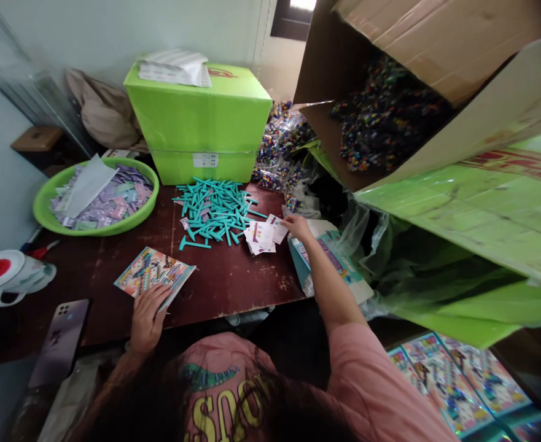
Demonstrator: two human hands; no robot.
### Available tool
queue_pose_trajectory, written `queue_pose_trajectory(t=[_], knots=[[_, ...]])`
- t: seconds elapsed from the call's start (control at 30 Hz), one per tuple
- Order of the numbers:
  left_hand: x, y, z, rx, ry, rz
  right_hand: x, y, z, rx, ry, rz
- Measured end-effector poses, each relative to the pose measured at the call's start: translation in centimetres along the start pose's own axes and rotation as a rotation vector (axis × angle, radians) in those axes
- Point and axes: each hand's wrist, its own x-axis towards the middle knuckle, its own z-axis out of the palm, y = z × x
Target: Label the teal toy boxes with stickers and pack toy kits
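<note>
My left hand (pixel 148 314) rests over the near edge of a colorful printed box (pixel 153 273), gripping it against the table. My right hand (pixel 298 226) reaches to a small pile of white printed cards (pixel 261 237) and pinches the edge of a card (pixel 276 228) on its right side. Just behind the cards lies a heap of teal T-shaped plastic pieces (pixel 217 209), with a few small packets mixed in. Beneath my right forearm stands an open printed carton (pixel 328 252).
A green basin (pixel 99 232) of small packets sits left. Near it are a lidded mug (pixel 26 276) and phone (pixel 61 341). A green box (pixel 201 123) stands behind; an open cardboard box (pixel 417 153) of colored beads leans in from the right. Printed boxes (pixel 454 380) lie lower right.
</note>
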Motion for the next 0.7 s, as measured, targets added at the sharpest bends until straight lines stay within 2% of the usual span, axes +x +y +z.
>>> queue_pose_trajectory(t=[0.17,0.27,0.37,0.47,0.53,0.63,0.7], knots=[[0.7,0.8,-1.1,-0.078,0.077,-0.074,-0.4,-0.9,-1.8,0.017,0.215,0.011],[1.2,1.3,-2.3,-0.138,0.199,-0.243,-1.0,-2.2,-2.0,0.085,0.319,0.015],[1.7,1.6,-3.7,-0.144,0.338,-0.477,-2.8,-4.8,-0.5,0.354,0.286,-0.072],[2.3,1.8,-4.9,-0.155,0.401,-0.638,-7.0,-9.9,1.9,0.589,0.113,-0.189],[2.7,2.2,-5.4,-0.175,0.395,-0.669,-10.9,-14.3,3.3,0.571,-0.003,-0.311],[3.0,3.0,-5.6,-0.211,0.384,-0.672,-16.5,-21.0,5.3,0.472,-0.112,-0.67],[2.9,3.5,-5.6,-0.24,0.387,-0.673,-18.6,-24.4,7.2,0.428,-0.162,-0.914]])
